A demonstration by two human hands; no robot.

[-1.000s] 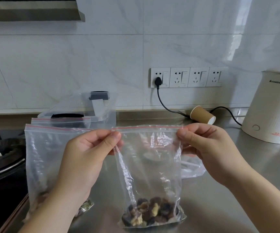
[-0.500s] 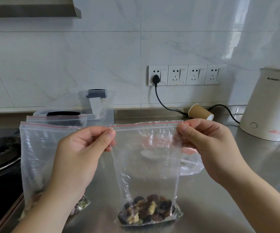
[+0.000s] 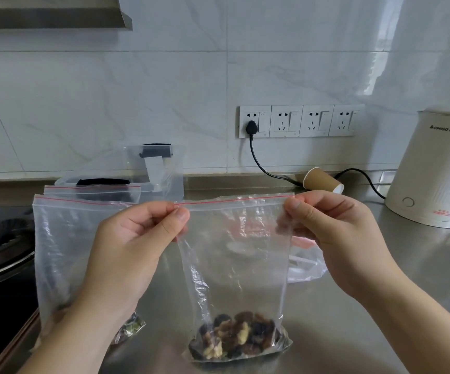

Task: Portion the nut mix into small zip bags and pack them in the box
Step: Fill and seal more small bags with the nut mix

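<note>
Two hands (image 3: 245,238) pinch clear zip bag (image 3: 234,265), nut mix (image 3: 234,337) pooled at bottom

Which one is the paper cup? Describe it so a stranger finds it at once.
Start at the row of wall sockets and follow the black cord down to the steel counter. The paper cup lies on its side there, left of the white kettle. It is the only brown thing there.

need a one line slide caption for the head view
Left hand and right hand pinch the top corners of a small zip bag of nut mix above a steel counter.
</note>
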